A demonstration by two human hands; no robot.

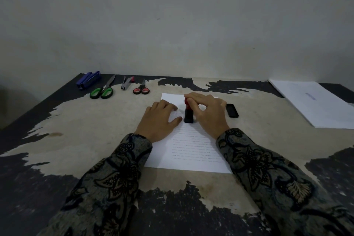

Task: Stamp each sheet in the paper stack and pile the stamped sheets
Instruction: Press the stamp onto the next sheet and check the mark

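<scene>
A printed white sheet [191,151] lies in front of me on the worn table [92,128]. My right hand [208,113] grips the red knob of a black stamp [188,115], which stands upright with its base on the sheet's upper part. Flat on the sheet's left side rests my left hand [159,119], fingers spread. The black stamp lid or ink pad [232,110] lies just right of the sheet. A pile of white sheets [318,103] sits at the far right of the table.
Along the table's far left edge lie a blue stapler [89,80], green-handled scissors [103,91], a grey and red staple remover [126,83] and small red-handled scissors [141,89]. A plain wall rises directly behind the table.
</scene>
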